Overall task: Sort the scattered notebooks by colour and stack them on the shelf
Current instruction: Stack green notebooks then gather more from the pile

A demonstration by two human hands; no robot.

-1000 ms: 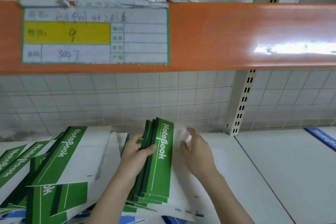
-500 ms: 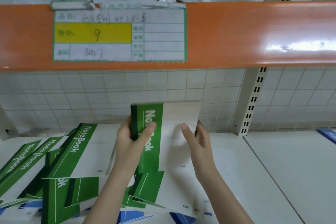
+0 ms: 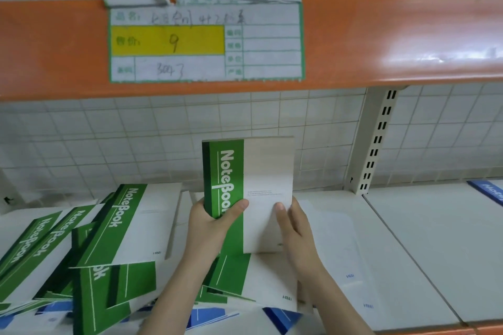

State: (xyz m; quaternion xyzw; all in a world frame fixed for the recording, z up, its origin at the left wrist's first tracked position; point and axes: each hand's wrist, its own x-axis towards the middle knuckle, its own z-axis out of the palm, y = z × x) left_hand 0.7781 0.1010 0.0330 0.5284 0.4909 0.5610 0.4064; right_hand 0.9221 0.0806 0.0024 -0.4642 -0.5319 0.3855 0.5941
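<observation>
Down at the near edge, blue notebooks (image 3: 206, 317) peek out from under the pile, mostly buried by green covers. Just above them the green notebooks (image 3: 114, 236) lie scattered across the left half of the white shelf (image 3: 424, 239), overlapping at all angles, their "NoteBook" lettering running slantwise. Both hands are up over the heap: the left hand (image 3: 209, 228) grips the green spine side of a held bundle of green notebooks (image 3: 246, 185), thumb curled across the front, while the right hand (image 3: 296, 228) clasps the pale right edge, thumb pressed on the cover. The bundle stands upright, lifted clear of the heap, and it blocks part of the tiled wall behind. More green-and-white covers lie flat beneath the wrists. To the right, the shelf runs bare-looking past a slotted upright post (image 3: 377, 141), and beyond that post one blue notebook (image 3: 490, 192) lies at the far right edge, well apart from the pile. Overhead, the orange shelf beam (image 3: 381, 35) carries a price label (image 3: 206, 43) with a yellow panel and a handwritten 9.
</observation>
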